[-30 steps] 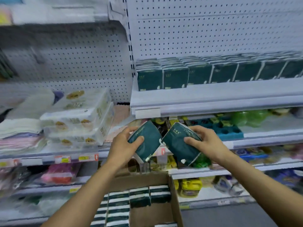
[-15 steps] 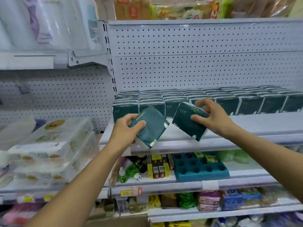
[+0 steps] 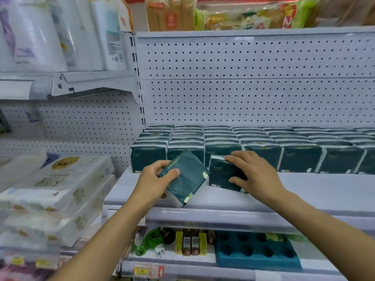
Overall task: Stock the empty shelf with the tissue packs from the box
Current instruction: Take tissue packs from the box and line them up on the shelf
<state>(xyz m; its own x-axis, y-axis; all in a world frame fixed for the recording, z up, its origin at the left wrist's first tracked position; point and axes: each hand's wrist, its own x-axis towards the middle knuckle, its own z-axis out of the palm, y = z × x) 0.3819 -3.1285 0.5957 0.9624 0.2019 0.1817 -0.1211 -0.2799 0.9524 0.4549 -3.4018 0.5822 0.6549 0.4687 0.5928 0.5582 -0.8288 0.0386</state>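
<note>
Meanwhile, at a shop shelf (image 3: 304, 191): the right hand (image 3: 254, 175) sets a green tissue pack (image 3: 223, 175) upright in front of the stocked row (image 3: 263, 157), fingers curled over its top edge, thumb on its face. The left hand (image 3: 151, 183) grips a second pack (image 3: 183, 177), tilted, w/ its lower corner past the shelf lip. Risk, by the look of it: soft wrap could slip from the left grip and drop; a hard push from the right may knock the row behind askew. The box isn't in view.

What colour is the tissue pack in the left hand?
Dark teal green tissue pack with a white end, seen in the head view.
</note>
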